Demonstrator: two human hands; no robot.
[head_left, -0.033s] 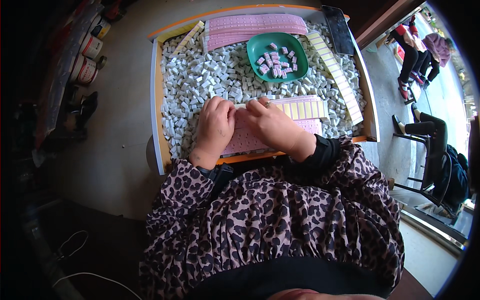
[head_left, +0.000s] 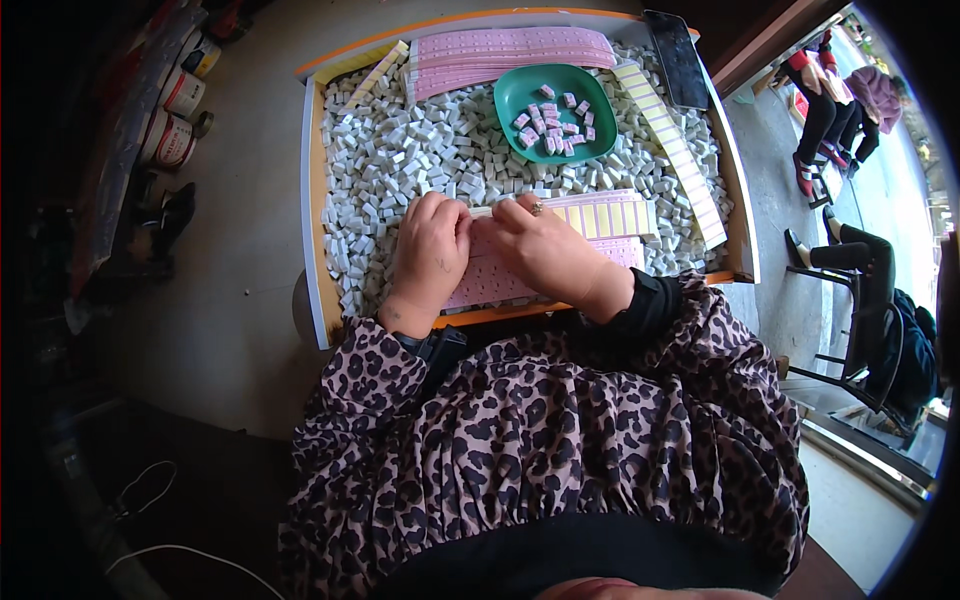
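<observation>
The work looks partway along. Both hands meet over the left end of a yellow-banded strip point(head_left: 605, 220): the left hand point(head_left: 432, 245) has its fingers curled in, and the right hand point(head_left: 548, 250) bends over the strip from the other side. The fingertips are hidden, so I cannot tell whether either hand is clamped on anything. The strip runs out to the right of the right hand, and pink sheets point(head_left: 490, 283) lie beneath and nearer than both hands.

Beyond the right hand, a green dish point(head_left: 507, 95) holds a small cluster of pink-marked pieces point(head_left: 552, 124), which I take to be the finished portion. Far more bare white pieces point(head_left: 375, 165) spread around the hands, apparently left to do, and a pink stack point(head_left: 510, 60) beyond the hands seems largely unused.

As for writing, the pink sheets and stack carry rows of tiny marks, too small to read. Well off to the left of the left hand, 2 cans point(head_left: 172, 140) bear printed labels with red lettering. On the dish, no label shows.
</observation>
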